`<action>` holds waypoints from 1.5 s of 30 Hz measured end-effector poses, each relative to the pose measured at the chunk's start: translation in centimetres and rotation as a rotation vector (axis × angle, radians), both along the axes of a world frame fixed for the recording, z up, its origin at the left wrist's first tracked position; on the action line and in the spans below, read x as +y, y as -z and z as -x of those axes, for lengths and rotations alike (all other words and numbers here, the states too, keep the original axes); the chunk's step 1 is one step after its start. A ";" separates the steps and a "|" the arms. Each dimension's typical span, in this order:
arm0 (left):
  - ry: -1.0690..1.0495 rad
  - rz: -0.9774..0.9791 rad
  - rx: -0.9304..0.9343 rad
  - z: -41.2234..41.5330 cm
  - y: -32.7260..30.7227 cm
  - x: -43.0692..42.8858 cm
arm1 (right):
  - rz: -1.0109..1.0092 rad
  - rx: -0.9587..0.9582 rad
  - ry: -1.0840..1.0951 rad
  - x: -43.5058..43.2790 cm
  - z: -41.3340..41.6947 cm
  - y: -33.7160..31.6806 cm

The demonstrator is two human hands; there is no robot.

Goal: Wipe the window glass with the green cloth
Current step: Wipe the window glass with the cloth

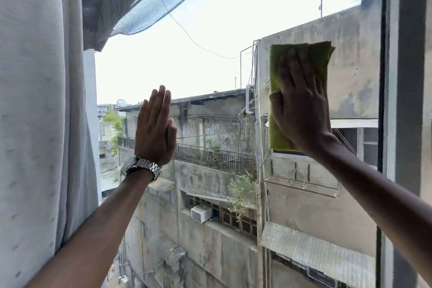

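Right hand (301, 110) presses the upright green cloth (320, 58) flat-palmed on the glass (210, 30); left hand (155, 133) open, empty.

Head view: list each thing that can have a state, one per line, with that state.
green cloth: folded, pressed flat on the glass under the right hand.
right hand: open, fingers spread, palm on the cloth.
left hand: open, fingers together, empty, raised at the glass; contact unclear.
wristwatch: fastened on the left wrist.
curtain: drawn aside to the left.
window glass: closed pane, uncovered.
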State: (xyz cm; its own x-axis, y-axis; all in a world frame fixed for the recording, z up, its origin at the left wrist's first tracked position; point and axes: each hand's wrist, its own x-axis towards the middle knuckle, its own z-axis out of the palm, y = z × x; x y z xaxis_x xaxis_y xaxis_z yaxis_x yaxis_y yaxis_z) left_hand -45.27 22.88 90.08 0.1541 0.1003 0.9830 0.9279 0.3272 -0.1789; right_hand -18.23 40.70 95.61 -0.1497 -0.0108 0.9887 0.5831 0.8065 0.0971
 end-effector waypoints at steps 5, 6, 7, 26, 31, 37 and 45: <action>-0.006 0.003 -0.006 -0.1 0.0 0.0 | -0.309 -0.456 0.036 -0.6 0.7 8.0; -0.007 0.004 -0.005 -0.2 0.0 -0.1 | -0.402 -0.551 0.057 -0.3 0.2 9.3; -0.005 0.005 -0.008 -0.2 0.0 -0.2 | -0.483 -0.617 0.081 0.1 -0.4 9.6; -0.009 -0.009 -0.001 0.5 -0.1 0.0 | -0.675 -0.926 0.075 1.0 -1.4 8.5; 0.003 -0.034 -0.005 0.6 -0.2 0.1 | -0.392 -0.448 0.090 3.2 -2.8 -1.4; -0.017 -0.085 -0.130 0.3 -0.2 -0.1 | -0.108 -0.093 -0.024 -0.9 2.3 2.3; -0.127 0.091 -0.131 1.2 -0.1 -1.6 | -0.761 -0.987 0.032 -0.6 3.9 9.4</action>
